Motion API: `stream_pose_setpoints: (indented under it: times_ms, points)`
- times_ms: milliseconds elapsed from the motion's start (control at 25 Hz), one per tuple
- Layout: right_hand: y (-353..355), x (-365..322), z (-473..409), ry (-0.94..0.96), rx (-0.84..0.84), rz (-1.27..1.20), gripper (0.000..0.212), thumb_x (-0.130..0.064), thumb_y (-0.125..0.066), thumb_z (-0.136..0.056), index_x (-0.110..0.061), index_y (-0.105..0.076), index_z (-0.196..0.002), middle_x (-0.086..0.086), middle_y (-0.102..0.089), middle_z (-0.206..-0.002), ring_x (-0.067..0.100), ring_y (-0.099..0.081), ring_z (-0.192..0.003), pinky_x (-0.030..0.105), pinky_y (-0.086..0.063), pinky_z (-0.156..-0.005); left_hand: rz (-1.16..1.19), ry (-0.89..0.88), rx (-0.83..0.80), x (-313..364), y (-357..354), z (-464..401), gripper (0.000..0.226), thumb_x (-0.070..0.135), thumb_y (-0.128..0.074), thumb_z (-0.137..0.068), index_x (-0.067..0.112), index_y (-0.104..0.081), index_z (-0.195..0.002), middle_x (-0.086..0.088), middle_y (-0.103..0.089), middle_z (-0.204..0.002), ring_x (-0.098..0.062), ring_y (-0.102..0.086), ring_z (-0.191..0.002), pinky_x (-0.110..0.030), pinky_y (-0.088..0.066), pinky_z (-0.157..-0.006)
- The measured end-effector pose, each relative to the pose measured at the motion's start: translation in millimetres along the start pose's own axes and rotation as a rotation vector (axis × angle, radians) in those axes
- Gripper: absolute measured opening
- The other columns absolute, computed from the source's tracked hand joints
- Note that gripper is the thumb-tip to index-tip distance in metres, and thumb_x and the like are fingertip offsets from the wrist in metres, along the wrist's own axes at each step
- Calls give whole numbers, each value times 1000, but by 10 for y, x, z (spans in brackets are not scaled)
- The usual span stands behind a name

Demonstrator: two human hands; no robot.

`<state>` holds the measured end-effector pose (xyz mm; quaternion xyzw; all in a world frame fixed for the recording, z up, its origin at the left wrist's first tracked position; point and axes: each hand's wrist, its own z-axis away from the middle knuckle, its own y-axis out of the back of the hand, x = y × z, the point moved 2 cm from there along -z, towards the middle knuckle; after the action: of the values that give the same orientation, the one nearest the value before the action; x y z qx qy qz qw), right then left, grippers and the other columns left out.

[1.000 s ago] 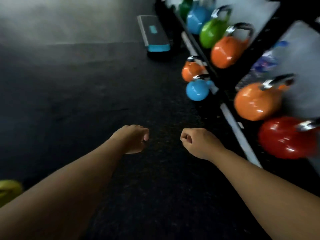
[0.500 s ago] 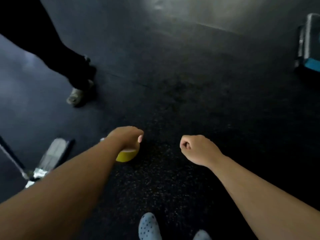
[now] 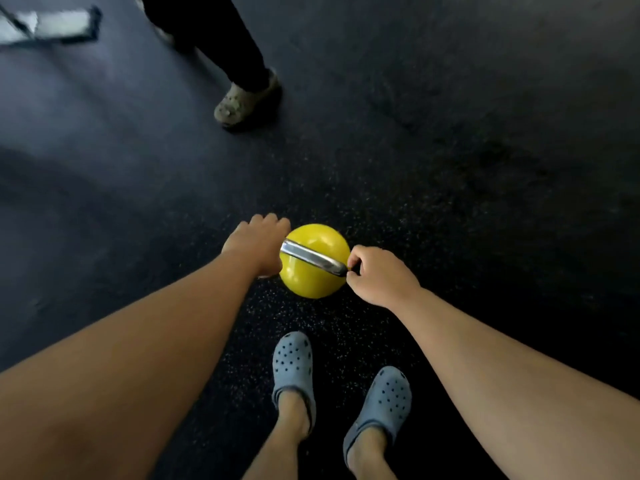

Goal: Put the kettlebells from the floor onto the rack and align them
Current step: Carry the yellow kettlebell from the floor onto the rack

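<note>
A yellow kettlebell (image 3: 313,279) with a chrome handle (image 3: 311,259) stands on the dark speckled floor just in front of my feet. My left hand (image 3: 256,247) is curled over the left end of the handle and hides it. The fingers of my right hand (image 3: 381,275) are closed at the handle's right end. The ball rests on the floor between both hands. The rack is out of view.
Another person's dark trouser leg and beige clog (image 3: 242,98) stand on the floor beyond the kettlebell. A blurred pale metal piece (image 3: 45,26) lies at the top left. My own blue clogs (image 3: 292,362) are directly below the kettlebell.
My view has swung left, away from the rack, and down to the floor. Both hands, loose fists before, have come down to the two ends of the yellow kettlebell's handle.
</note>
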<state>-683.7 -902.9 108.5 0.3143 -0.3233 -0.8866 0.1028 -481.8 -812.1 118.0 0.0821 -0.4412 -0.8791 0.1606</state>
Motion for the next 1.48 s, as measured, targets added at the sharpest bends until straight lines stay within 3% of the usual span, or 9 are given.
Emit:
stream_pose_setpoints:
  times_ms: [240,400,560,680,760,840,1040,1200,1480]
  points:
    - [-871,124,-904,-8,-13,138,30,-34,-59,-87,-16,-52,-110,10,-48,-118,32,-46,-110,46,-46,-87,-107,-98,-55,-271,-862,-856,49,27,-66,-81,20,-48,-127,-7,-48,-125,-31,-47,-115,-45,-45,-90]
    - [-1067,223,-1180,-20,-31,-35,24,-32,-70,-80,-12,-68,-93,6,-62,-83,26,-62,-83,30,-43,-65,86,-240,-111,-375,-1040,-1151,10,29,-71,-79,26,-64,-86,-1,-63,-94,-24,-61,-86,-39,-51,-72]
    - [-965,317,-977,-58,-29,-72,18,-30,-71,-72,-17,-71,-86,3,-64,-74,25,-65,-75,27,-45,-61,162,-272,-170,-184,-920,-984,23,20,-69,-70,32,-53,-59,7,-62,-64,-16,-61,-61,-30,-47,-54]
    - [-730,506,-534,-147,56,-149,18,-29,-68,-65,-17,-56,-60,-2,-55,-60,20,-57,-58,22,-37,-46,168,-354,-220,273,-639,-812,15,24,-68,-69,30,-57,-60,5,-63,-61,-15,-61,-56,-32,-53,-53]
    - [-504,720,-106,-225,132,-202,24,-31,-68,-61,-18,-49,-53,-3,-53,-60,17,-55,-55,21,-33,-44,98,-445,-230,719,-355,-718,5,29,-68,-67,26,-64,-69,3,-64,-63,-16,-62,-58,-33,-54,-55]
    - [-323,980,395,-324,208,-271,27,-34,-67,-59,-18,-46,-52,1,-56,-63,23,-59,-60,23,-37,-48,-1,-563,-226,1259,-120,-601,15,34,-66,-65,23,-67,-76,2,-64,-66,-19,-62,-61,-32,-53,-56]
    - [-60,1683,1801,-547,396,-426,30,-36,-68,-60,-14,-49,-52,9,-62,-65,29,-65,-64,27,-40,-50,-221,-883,-165,2847,309,-126,18,36,-62,-65,22,-66,-75,2,-61,-63,-19,-59,-57,-26,-37,-46]
    - [204,2352,3000,-698,564,-474,25,-34,-66,-59,-17,-49,-52,5,-60,-62,29,-65,-65,27,-43,-53,-327,-1082,-144,4271,548,444,10,37,-62,-67,27,-61,-68,5,-58,-58,-14,-57,-53,-26,-44,-47]
    - [184,3501,5419,-957,866,-551,25,-34,-68,-60,-19,-49,-52,1,-56,-55,29,-64,-62,26,-38,-53,-536,-1437,-98,6881,483,1984,16,40,-63,-73,26,-67,-80,7,-63,-66,-12,-61,-59,-29,-53,-53]
